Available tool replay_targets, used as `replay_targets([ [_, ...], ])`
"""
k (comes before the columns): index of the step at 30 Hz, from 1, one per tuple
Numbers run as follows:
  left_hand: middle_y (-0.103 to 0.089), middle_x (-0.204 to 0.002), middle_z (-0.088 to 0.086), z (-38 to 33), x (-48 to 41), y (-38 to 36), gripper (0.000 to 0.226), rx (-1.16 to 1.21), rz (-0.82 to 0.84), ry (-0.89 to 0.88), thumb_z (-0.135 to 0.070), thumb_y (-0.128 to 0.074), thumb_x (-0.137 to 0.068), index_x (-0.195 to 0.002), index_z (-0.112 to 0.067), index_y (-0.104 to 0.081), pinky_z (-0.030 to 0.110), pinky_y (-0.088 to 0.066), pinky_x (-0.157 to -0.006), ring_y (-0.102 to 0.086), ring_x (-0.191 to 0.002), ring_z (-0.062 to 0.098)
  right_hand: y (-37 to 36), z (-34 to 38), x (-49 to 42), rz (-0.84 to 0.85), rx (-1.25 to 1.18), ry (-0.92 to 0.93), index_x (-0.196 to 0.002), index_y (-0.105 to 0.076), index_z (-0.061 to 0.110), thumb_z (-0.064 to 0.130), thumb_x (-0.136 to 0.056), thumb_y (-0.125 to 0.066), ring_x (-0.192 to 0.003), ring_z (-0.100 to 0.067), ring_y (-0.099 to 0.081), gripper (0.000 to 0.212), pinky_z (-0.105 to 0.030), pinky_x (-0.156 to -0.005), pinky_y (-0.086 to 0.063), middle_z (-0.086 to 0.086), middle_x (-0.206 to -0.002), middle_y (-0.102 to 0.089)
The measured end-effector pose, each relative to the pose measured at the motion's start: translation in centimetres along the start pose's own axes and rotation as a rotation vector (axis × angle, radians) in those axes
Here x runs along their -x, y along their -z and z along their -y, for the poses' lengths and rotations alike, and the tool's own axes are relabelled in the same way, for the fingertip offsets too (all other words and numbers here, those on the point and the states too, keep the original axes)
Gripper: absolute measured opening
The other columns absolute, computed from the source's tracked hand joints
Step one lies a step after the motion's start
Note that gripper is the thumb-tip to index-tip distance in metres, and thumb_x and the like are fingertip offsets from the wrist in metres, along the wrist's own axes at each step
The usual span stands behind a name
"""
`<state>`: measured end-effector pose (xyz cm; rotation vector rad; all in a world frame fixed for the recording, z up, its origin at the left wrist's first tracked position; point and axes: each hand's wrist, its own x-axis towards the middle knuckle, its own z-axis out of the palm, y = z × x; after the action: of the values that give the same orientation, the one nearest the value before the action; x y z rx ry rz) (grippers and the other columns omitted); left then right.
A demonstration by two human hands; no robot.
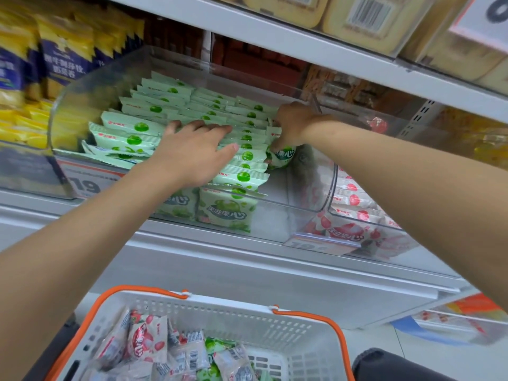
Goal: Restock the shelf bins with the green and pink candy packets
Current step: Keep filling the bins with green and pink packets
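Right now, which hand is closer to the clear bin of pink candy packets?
Right. The right hand grips a green candy packet beside that bin; the left hand rests further left.

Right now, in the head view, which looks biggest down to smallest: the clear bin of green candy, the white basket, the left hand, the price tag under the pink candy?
1. clear bin
2. white basket, but it's nearer the camera and cut off below, so unsure
3. left hand
4. price tag
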<state>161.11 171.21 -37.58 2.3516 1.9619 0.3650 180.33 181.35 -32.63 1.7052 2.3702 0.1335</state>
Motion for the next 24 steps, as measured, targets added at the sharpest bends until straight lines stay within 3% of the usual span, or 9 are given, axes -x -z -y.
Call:
replay_targets([
  [4,-0.033,-0.157,-0.002,-0.1,0.0,0.1,0.058,0.005,-0.002,-0.006,-0.055,-0.02,-0.1,-0.153,-0.031,-0.025,0.047,-0.011,-0.118,-0.02,-0.147,0.018,0.3,0.3,0.1,-0.029,-0.07,-0.07,-0.118,-0.054,0.003,0.034,-0.078,-0.08,-0.085,-0.025,-0.053,0.056,-0.028,-0.067,-0.041,-0.008,-0.097,-0.054],
  [9,-0.033,-0.157,-0.001,-0.1,0.1,0.1,0.058,0.017,-0.003,-0.004,-0.055,-0.02,-0.1,-0.153,-0.031,-0.025,0.048,-0.011,-0.118,-0.021,-0.147,0.019,1.2,0.0,-0.1,0.011,-0.055,-0.075,-0.079,-0.047,0.006,0.034,-0.077,-0.08,-0.068,-0.02,-0.05,0.043,-0.025,-0.05,-0.033,-0.003,-0.078,-0.048],
  [13,-0.033,-0.157,-0.001,-0.1,0.2,0.2,0.059,0.01,-0.004,-0.001,-0.056,-0.02,-0.1,-0.153,-0.031,-0.025,0.047,-0.011,-0.118,-0.022,-0.146,0.019,2.8,-0.3,0.6,-0.021,-0.113,-0.064,-0.111,-0.064,0.002,0.018,-0.083,-0.074,-0.081,-0.021,-0.065,0.033,-0.025,-0.064,-0.049,-0.01,-0.096,-0.067],
  [16,-0.033,-0.157,-0.001,-0.1,0.2,0.2,0.058,0.01,-0.001,-0.002,-0.055,-0.021,-0.1,-0.153,-0.03,-0.025,0.048,-0.011,-0.118,-0.022,-0.146,0.019,3.0,0.2,1.5,0.407,-0.311,-0.015,-0.109,-0.069,0.003,-0.001,-0.089,-0.064,-0.094,-0.017,-0.07,0.022,-0.031,-0.086,-0.057,-0.01,-0.104,-0.072],
  [18,-0.034,-0.156,0.0,-0.1,0.3,0.2,0.057,0.008,-0.004,-0.005,-0.054,-0.021,-0.101,-0.153,-0.03,-0.025,0.048,-0.011,-0.118,-0.023,-0.146,0.019,2.0,0.6,1.5,0.609,-0.319,-0.018,-0.119,-0.065,0.003,-0.014,-0.09,-0.052,-0.114,-0.02,-0.062,0.036,-0.035,-0.098,-0.051,-0.009,-0.123,-0.065],
  [21,-0.034,-0.156,-0.001,-0.2,0.3,0.1,0.057,0.0,-0.007,-0.009,-0.054,-0.021,-0.101,-0.153,-0.029,-0.026,0.047,-0.011,-0.118,-0.023,-0.146,0.019,0.9,0.8,0.4,0.603,-0.393,-0.07,-0.138,-0.049,0.005,-0.022,-0.09,-0.041,-0.132,-0.022,-0.046,0.055,-0.037,-0.104,-0.046,-0.009,-0.139,-0.054],
  [24,-0.034,-0.156,-0.001,-0.2,0.2,0.1,0.057,0.001,-0.007,-0.01,-0.054,-0.021,-0.101,-0.153,-0.03,-0.025,0.047,-0.011,-0.117,-0.022,-0.146,0.019,1.0,0.6,-0.1,0.581,-0.58,-0.134,-0.148,-0.031,0.007,-0.022,-0.091,-0.04,-0.135,-0.026,-0.043,0.064,-0.039,-0.108,-0.042,-0.014,-0.14,-0.052],
])
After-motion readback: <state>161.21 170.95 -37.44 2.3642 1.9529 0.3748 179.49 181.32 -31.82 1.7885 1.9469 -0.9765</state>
